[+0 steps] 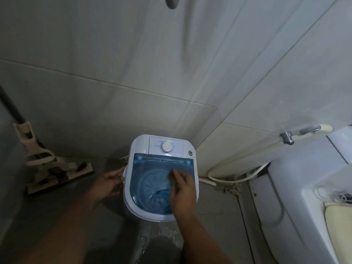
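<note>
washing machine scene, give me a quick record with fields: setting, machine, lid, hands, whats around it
setting: tiled bathroom, machine in the wall corner
machine: small white washing machine, white dial on its back panel
lid: blue see-through lid, shut; ribbed tub bottom shows through
left hand: straight fingers touch the machine's left side
right hand: rests on the lid; whether it holds anything is unclear
left of machine: mop leaning at the wall
right of machine: hose, toilet
floor: water in front of the machine
</note>
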{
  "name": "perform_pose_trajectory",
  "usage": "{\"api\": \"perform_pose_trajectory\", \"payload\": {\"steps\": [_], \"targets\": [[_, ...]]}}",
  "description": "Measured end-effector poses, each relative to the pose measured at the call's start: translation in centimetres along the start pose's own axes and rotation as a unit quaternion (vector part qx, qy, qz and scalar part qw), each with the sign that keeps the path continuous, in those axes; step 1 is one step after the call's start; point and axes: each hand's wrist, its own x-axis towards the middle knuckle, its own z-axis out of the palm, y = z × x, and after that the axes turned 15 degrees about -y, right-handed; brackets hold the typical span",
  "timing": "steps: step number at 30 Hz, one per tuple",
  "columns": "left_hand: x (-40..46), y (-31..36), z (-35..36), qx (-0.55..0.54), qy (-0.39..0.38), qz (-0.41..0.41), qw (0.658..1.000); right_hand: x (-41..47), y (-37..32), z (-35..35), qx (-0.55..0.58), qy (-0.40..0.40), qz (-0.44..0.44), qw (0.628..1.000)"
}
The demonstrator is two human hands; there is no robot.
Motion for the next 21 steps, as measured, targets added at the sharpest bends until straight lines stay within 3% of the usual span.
{"api": "perform_pose_trajectory", "payload": {"steps": [5, 7, 11, 13, 16, 21], "targets": [[-0.1, 0.1, 0.0, 0.009, 0.006, -0.002, 1.000, -2.4, -3.4, 0.8, -0.068, -0.129, -0.192, 0.971], [-0.2, 0.2, 0.2, 0.007, 0.006, 0.001, 1.000, -2.4, -1.6, -0.8, -0.029, -0.096, -0.150, 0.984], [-0.4, 0.4, 0.3, 0.006, 0.007, 0.002, 1.000, -2.0, 2.8, -4.4, 0.064, 0.072, 0.071, 0.993], [-0.4, 0.3, 0.2, 0.010, 0.006, 0.003, 1.000, -2.3, 3.2, -4.0, 0.078, 0.085, 0.084, 0.990], [-0.2, 0.1, 0.1, 0.015, 0.005, -0.001, 1.000, -4.8, 2.6, -1.6, 0.058, 0.066, 0.022, 0.996], [-0.3, 0.4, 0.3, 0.014, 0.006, -0.002, 1.000, -10.6, 1.3, -0.1, 0.035, -0.082, -0.178, 0.980]]}}
